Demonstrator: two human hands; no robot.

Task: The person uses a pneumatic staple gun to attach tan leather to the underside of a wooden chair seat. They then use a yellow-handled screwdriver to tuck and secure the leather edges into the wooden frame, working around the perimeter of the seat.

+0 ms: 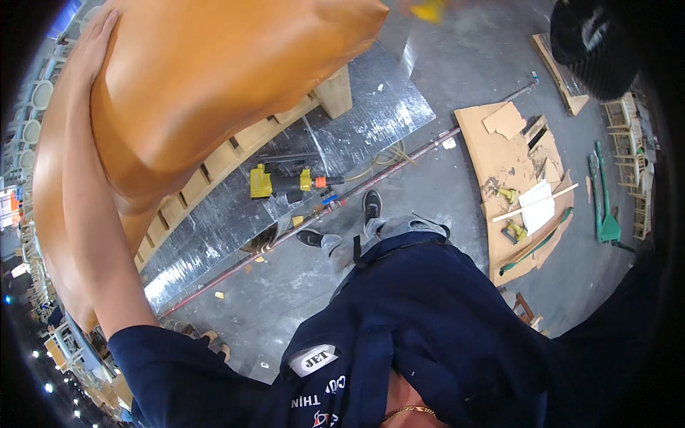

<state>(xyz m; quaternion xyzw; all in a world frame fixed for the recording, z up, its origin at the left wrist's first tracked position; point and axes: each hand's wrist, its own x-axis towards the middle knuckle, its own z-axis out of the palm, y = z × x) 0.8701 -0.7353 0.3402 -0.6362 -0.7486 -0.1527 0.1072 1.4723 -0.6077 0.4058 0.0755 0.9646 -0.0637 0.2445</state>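
Note:
A large tan upholstered piece (242,57) with a smooth, leather-like cover fills the upper left. Along its lower edge a pale wooden slatted frame (207,167) shows. My left hand (96,46) lies on the cover near the far left edge, fingers stretched out and nothing gripped; the bare forearm rests along its side. My right arm, in a dark blue sleeve (606,314), runs out at the right rim, and its hand is not visible. A black ribbed thing (594,50) stands close at the upper right; its kind I cannot make out.
A yellow-and-black tool (278,182) lies on silvery sheeting (367,114) beside a long reddish pipe (399,165). To the right, cardboard (485,164) carries yellow tools (512,232) and a white sheet (536,207). Farther right are a green metal bar (603,192) and wooden frames (628,135).

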